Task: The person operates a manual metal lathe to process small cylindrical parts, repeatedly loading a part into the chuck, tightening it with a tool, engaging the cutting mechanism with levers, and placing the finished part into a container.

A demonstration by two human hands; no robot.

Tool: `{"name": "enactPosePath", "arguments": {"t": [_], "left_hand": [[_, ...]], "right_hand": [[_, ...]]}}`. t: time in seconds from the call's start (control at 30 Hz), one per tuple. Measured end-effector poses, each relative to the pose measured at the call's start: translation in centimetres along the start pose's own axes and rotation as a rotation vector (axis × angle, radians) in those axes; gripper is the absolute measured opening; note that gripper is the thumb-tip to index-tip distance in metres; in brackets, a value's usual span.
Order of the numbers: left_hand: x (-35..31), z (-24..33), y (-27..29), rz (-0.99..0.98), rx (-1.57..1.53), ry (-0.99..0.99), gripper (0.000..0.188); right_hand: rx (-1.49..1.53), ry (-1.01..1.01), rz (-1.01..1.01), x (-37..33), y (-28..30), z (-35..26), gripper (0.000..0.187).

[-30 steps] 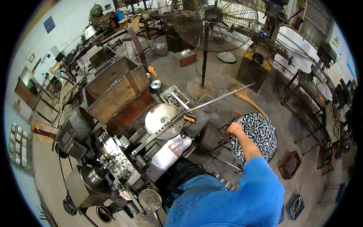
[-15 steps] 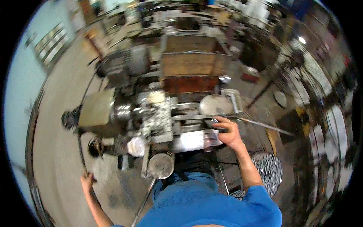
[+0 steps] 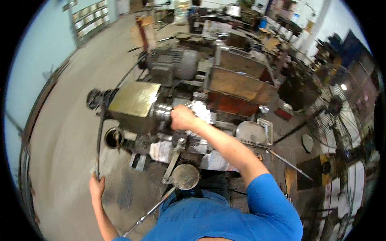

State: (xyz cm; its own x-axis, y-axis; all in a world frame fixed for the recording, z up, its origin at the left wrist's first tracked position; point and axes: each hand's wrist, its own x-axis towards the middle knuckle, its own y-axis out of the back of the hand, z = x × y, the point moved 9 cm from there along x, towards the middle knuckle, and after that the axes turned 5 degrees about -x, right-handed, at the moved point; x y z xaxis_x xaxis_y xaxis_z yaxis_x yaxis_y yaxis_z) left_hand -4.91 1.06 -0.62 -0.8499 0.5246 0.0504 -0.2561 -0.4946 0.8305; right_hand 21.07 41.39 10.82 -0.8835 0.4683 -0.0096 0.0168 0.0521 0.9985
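I stand at a grey lathe [image 3: 134, 102] with a brass-coloured cover. My right hand [image 3: 182, 117] is closed around something at the shiny chuck [image 3: 203, 111]; what it grips is hidden by the fingers. My left hand [image 3: 96, 187], low at the left, is closed on the lower end of a long thin dark lever [image 3: 99, 148] that runs up toward the machine's left end. A round handwheel [image 3: 185, 176] with a long steel handle sits just in front of my blue shirt.
An electric motor [image 3: 173, 64] and a rusty open metal box [image 3: 241, 85] stand behind the lathe. A round metal disc [image 3: 250, 131] and a long thin rod [image 3: 289, 161] lie to the right. A pedestal fan [image 3: 333, 116] stands far right. Bare concrete floor [image 3: 64, 132] stretches to the left.
The view has swung left onto the lathe. My right hand went from the right side of the machine to the chuck. My left hand now holds the lever at the lower left.
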Motion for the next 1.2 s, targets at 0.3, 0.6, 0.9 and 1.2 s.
{"name": "enactPosePath", "arguments": {"t": [0.3,0.6,0.9,1.2], "left_hand": [[0.9,2.3,0.2,-0.047,0.189,-0.182,0.042],[13.8,-9.9,7.5,0.181,0.869,-0.277,0.02],[4.5,5.8,4.3,0.594,-0.013,-0.569,0.025],[6.2,2.1,-27.7,-0.243,0.076,-0.607,0.02]], "right_hand": [[0.284,-0.335,0.117,0.7,1.1,0.7,0.03],[0.162,-0.278,0.07,2.2,0.4,0.4,0.031],[0.402,-0.117,0.521,-9.9,7.8,2.3,0.025],[0.259,-0.577,0.52,-31.3,2.8,17.2,0.027]]}}
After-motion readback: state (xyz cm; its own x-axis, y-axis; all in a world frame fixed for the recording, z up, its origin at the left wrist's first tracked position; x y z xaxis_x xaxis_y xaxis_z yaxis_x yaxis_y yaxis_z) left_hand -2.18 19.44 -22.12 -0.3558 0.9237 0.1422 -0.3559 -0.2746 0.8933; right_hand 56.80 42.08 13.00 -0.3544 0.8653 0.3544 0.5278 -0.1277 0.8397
